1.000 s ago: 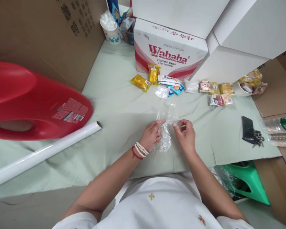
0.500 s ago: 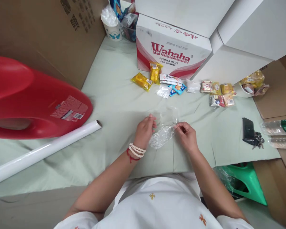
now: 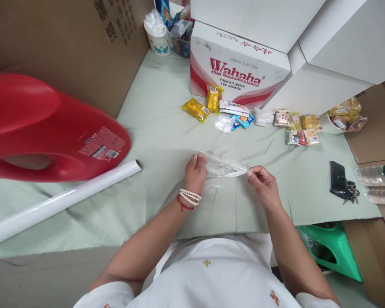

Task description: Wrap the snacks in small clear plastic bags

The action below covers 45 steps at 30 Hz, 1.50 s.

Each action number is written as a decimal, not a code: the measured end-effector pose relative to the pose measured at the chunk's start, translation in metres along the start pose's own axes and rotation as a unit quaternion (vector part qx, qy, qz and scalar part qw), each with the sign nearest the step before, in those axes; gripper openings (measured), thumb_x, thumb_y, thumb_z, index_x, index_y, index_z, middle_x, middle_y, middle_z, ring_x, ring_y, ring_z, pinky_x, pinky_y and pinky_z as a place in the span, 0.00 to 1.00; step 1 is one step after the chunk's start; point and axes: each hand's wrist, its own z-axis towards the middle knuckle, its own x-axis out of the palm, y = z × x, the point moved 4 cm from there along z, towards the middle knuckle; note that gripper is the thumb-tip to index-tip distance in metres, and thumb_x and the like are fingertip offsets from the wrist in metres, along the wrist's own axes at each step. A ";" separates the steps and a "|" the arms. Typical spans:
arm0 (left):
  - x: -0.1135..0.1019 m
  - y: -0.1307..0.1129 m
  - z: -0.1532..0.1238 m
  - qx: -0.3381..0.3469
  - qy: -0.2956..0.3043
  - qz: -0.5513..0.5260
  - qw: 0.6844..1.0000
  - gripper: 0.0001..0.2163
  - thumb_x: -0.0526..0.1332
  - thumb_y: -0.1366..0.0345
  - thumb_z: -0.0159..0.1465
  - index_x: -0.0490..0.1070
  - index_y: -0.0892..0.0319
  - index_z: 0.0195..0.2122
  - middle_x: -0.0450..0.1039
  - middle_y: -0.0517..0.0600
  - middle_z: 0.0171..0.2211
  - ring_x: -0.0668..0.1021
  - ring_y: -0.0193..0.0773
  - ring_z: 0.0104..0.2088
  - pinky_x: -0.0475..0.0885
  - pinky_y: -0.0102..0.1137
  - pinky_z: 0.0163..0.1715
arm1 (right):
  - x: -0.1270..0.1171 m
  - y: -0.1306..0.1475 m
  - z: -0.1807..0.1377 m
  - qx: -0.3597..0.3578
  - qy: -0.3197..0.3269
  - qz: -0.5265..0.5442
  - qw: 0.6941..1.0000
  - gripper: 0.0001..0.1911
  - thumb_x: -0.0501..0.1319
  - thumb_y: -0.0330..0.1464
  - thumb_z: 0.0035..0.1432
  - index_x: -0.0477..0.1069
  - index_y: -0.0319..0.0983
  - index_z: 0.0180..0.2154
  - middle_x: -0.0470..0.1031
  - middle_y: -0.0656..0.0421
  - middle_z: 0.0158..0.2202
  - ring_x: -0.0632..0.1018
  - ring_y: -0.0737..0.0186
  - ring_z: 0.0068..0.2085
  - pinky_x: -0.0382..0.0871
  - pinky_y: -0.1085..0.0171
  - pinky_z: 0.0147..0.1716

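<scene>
A clear plastic bag (image 3: 224, 166) is stretched sideways between my two hands, just above the green cloth. My left hand (image 3: 195, 173), with a beaded bracelet and a red string at its wrist, is closed on the bag's left end. At the other end, my right hand (image 3: 263, 184) pinches a gathered corner between thumb and fingertips. Beyond the bag lie yellow snack packets (image 3: 196, 110), white stick packets (image 3: 233, 108), blue packets (image 3: 244, 120) and a small crumpled clear wrapper (image 3: 223, 123).
A red jug (image 3: 67, 124) and a white roll (image 3: 64, 201) lie left. The Wahaha carton (image 3: 237, 68) stands behind. At right are small snack packs (image 3: 297, 137), a cup of snacks (image 3: 335, 125), a black pouch with keys (image 3: 338, 177) and plastic bottles (image 3: 372, 175).
The bag has gone from a loose, spread shape to a taut, narrow strip. My right hand has moved right, away from my left, and my left fingers have closed on the bag.
</scene>
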 end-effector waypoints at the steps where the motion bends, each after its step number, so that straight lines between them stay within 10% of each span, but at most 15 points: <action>1: 0.001 -0.003 -0.002 -0.002 0.010 -0.015 1.000 0.24 0.58 0.37 0.65 0.66 0.56 0.31 0.52 0.39 0.19 0.57 0.29 0.18 0.52 0.28 0.17 | -0.005 -0.001 -0.001 0.008 -0.002 0.026 1.000 0.15 0.72 0.45 0.56 0.74 0.43 0.33 0.71 0.62 0.30 0.69 0.65 0.31 0.66 0.65 0.34; 7: 0.019 -0.016 -0.025 -0.057 0.200 -0.086 0.974 0.29 0.57 0.37 0.65 0.77 0.61 0.44 0.50 0.38 0.18 0.52 0.28 0.17 0.48 0.28 0.16 | -0.004 0.002 -0.001 0.090 0.046 0.210 0.972 0.25 0.69 0.57 0.54 0.75 0.49 0.46 0.76 0.57 0.53 0.78 0.53 0.49 0.76 0.55 0.45; 12: 0.024 -0.018 -0.036 -0.060 0.291 -0.061 0.953 0.32 0.55 0.38 0.68 0.73 0.62 0.59 0.51 0.38 0.17 0.52 0.28 0.17 0.48 0.27 0.17 | 0.015 0.006 0.008 0.154 0.052 0.146 0.976 0.26 0.77 0.50 0.46 0.78 0.43 0.42 0.77 0.60 0.33 0.74 0.65 0.30 0.69 0.67 0.27; 19: 0.017 -0.028 -0.022 -0.151 0.287 -0.162 0.932 0.37 0.60 0.36 0.64 0.67 0.60 0.64 0.49 0.35 0.16 0.48 0.26 0.14 0.45 0.24 0.13 | -0.019 -0.003 0.020 0.121 -0.099 0.174 0.972 0.25 0.80 0.48 0.40 0.71 0.41 0.30 0.64 0.68 0.22 0.57 0.73 0.19 0.48 0.70 0.15; 23: 0.012 -0.029 -0.014 -0.202 0.257 -0.194 0.925 0.34 0.58 0.38 0.66 0.66 0.55 0.65 0.50 0.36 0.16 0.48 0.25 0.13 0.45 0.21 0.12 | -0.043 -0.008 0.025 0.111 -0.119 0.207 0.965 0.28 0.78 0.52 0.40 0.68 0.43 0.30 0.66 0.66 0.22 0.61 0.71 0.19 0.54 0.70 0.14; 29: 0.016 -0.022 -0.012 -0.254 0.212 -0.218 0.918 0.30 0.55 0.39 0.69 0.63 0.50 0.65 0.58 0.36 0.17 0.51 0.24 0.11 0.48 0.20 0.12 | -0.016 -0.005 0.007 0.172 0.103 0.189 0.961 0.39 0.74 0.58 0.45 0.71 0.48 0.55 0.81 0.53 0.48 0.82 0.51 0.47 0.79 0.54 0.40; 36: -0.011 -0.024 -0.015 -0.210 0.197 -0.070 0.955 0.34 0.56 0.37 0.66 0.63 0.52 0.67 0.62 0.39 0.20 0.54 0.25 0.13 0.44 0.22 0.12 | -0.052 -0.002 0.015 0.251 0.131 0.086 0.955 0.24 0.81 0.42 0.40 0.77 0.38 0.36 0.75 0.63 0.23 0.62 0.76 0.17 0.49 0.73 0.13; 42: -0.030 -0.019 -0.019 -0.165 0.145 0.052 0.974 0.37 0.51 0.33 0.66 0.64 0.54 0.66 0.62 0.40 0.21 0.53 0.26 0.14 0.46 0.25 0.14 | -0.055 0.002 0.030 0.198 0.143 0.131 0.961 0.34 0.77 0.51 0.44 0.76 0.42 0.50 0.81 0.57 0.33 0.78 0.62 0.29 0.71 0.66 0.24; 45: -0.039 -0.015 -0.019 -0.090 0.092 0.147 0.981 0.36 0.48 0.34 0.67 0.70 0.59 0.61 0.60 0.41 0.21 0.57 0.30 0.15 0.51 0.27 0.15 | -0.046 -0.015 0.019 0.208 0.158 0.062 0.963 0.29 0.79 0.46 0.41 0.77 0.39 0.42 0.78 0.59 0.28 0.73 0.67 0.24 0.65 0.69 0.21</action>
